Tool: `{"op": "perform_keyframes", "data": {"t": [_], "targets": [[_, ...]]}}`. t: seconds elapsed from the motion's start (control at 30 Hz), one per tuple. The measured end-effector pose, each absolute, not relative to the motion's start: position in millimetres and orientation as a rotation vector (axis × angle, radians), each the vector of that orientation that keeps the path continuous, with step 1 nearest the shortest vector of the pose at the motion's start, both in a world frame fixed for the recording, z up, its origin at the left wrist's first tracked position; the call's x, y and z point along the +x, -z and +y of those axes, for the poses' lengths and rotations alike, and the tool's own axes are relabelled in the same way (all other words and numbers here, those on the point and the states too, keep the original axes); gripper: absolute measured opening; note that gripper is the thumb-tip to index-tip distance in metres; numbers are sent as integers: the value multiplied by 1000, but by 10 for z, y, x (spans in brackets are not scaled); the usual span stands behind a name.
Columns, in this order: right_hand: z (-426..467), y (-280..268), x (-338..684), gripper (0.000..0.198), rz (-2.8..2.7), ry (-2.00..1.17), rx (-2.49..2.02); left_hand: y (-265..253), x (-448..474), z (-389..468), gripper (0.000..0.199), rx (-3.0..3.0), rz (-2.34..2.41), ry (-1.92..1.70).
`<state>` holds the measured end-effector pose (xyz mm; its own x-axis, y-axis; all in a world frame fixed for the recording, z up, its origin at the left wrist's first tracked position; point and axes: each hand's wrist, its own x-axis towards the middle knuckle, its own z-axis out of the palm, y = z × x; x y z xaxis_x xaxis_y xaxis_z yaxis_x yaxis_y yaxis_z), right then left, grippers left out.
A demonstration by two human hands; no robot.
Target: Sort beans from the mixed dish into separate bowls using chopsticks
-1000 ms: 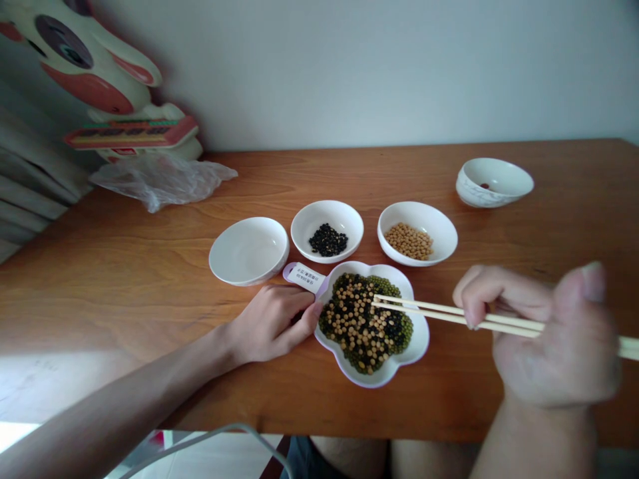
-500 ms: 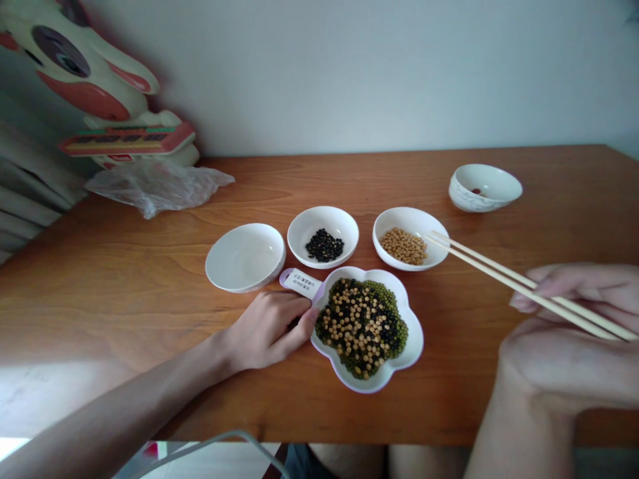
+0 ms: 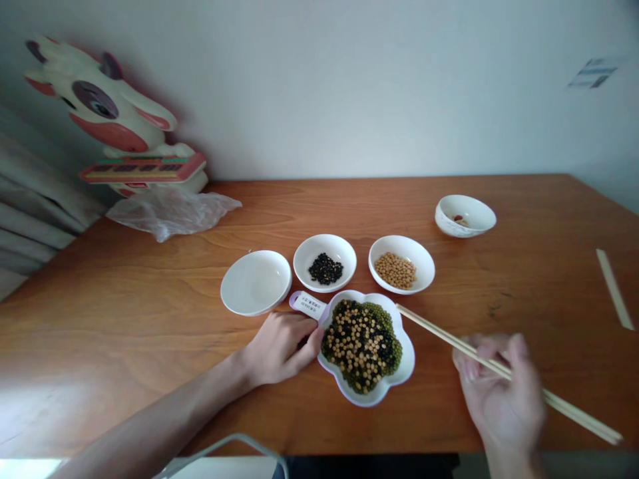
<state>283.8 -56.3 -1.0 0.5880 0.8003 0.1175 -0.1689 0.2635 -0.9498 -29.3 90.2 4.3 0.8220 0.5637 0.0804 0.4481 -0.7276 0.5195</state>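
Note:
My left hand (image 3: 287,346) is closed on the left edge of a flower-shaped dish (image 3: 407,364), by its labelled handle (image 3: 308,306). Green, black and tan beans (image 3: 360,342) lie mixed inside the dish. In my right hand (image 3: 502,386) is a pair of wooden chopsticks (image 3: 444,339), their tips close together at the dish's right rim. No bean shows between the tips. Behind the dish stand three white bowls: the left bowl (image 3: 255,283) looks bare inside, the middle bowl (image 3: 324,243) holds black beans (image 3: 326,269), and the right bowl (image 3: 425,266) holds tan soybeans (image 3: 395,270).
A patterned bowl (image 3: 464,216) with a few small bits inside sits at the back right. On the right lies a pale strip (image 3: 615,289). A cow-shaped toy keyboard (image 3: 144,169) and a clear plastic bag (image 3: 174,213) occupy the back left. A cable (image 3: 244,439) crosses the front edge.
My right hand has moved left and down, bringing the chopstick tips from the soybean bowl to the dish's right rim. My left hand keeps its hold on the dish. The camera view has shifted.

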Motion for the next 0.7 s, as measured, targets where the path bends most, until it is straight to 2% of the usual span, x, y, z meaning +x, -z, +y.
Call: {"op": "perform_keyframes", "data": {"t": [0.27, 0.5, 0.7], "targets": [[-689, 130, 2650, 30, -815, -903, -1264, -66, -288, 841, 39, 2511, 828, -360], [-669, 330, 2766, 20, -821, -898, -1236, -147, -196, 435, 37, 2415, 1189, -527], [-636, 440, 2837, 36, -841, -1003, -1187, -106, -82, 45, 41, 2370, 1403, -673]]}}
